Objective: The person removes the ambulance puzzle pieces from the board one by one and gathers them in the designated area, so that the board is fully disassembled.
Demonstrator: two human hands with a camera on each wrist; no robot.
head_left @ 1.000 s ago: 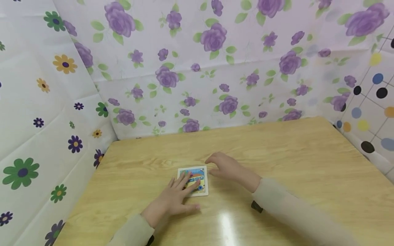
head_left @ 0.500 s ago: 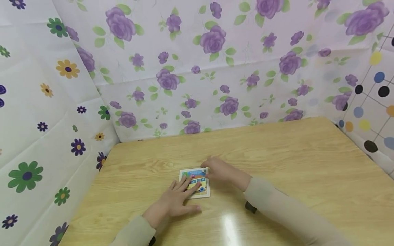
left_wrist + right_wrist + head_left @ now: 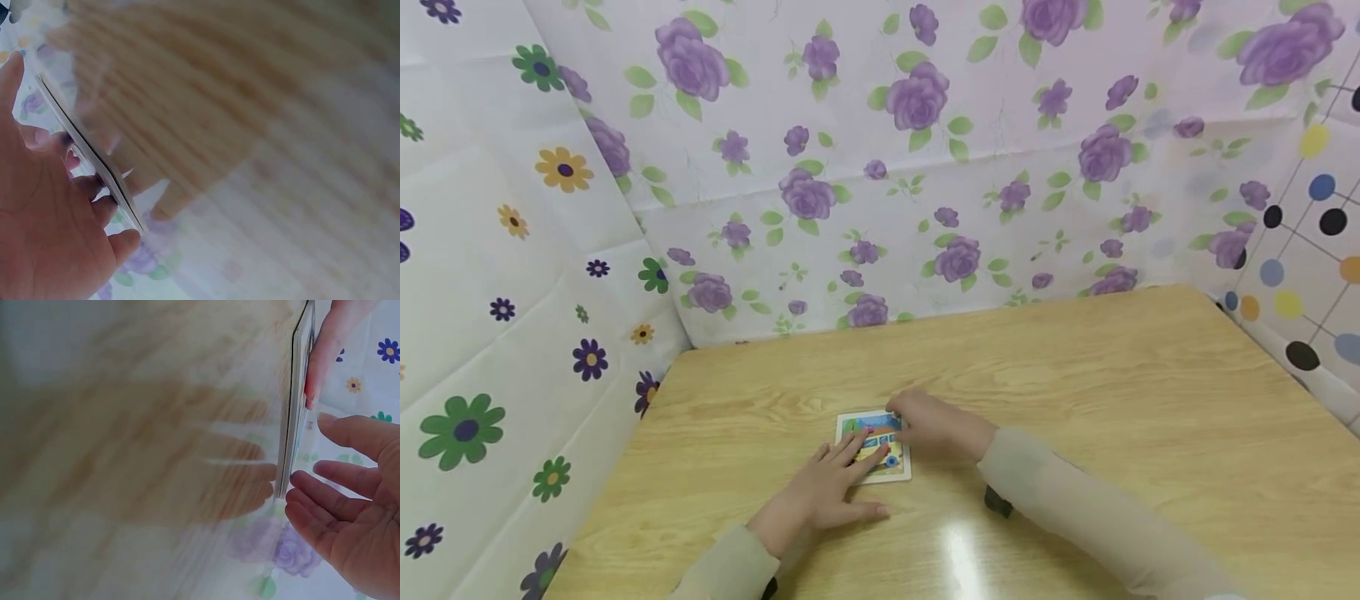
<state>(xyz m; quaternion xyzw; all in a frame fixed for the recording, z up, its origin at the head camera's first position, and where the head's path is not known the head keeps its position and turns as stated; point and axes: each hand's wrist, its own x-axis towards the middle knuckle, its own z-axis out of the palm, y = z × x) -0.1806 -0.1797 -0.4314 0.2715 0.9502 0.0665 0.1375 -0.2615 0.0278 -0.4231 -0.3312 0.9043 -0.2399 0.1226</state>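
Note:
A small square picture puzzle board (image 3: 891, 461) with a white frame and a yellow bus scene lies flat on the wooden table. My left hand (image 3: 822, 492) rests on its left part with fingers spread, covering some of the picture; the thumb sits apart, on the near side. At the board's top right corner is my right hand (image 3: 934, 423), its fingertips at the edge and overlapping it in the head view. The right wrist view shows the right hand's (image 3: 359, 494) fingers loosely extended beside the board's thin side (image 3: 292, 406). Layered edges of the board (image 3: 94, 159) show in the left wrist view.
The glossy wooden table (image 3: 1075, 375) reflects the hands. A curtain with purple roses (image 3: 917, 167) hangs behind it, a flower-printed sheet (image 3: 490, 250) on the left and a dotted sheet (image 3: 1300, 267) on the right. Dark wrist straps show at both sleeves.
My right hand has moved left from beside the board to its top right corner. The left hand stays on the board, which has kept its place; the view has tilted slightly.

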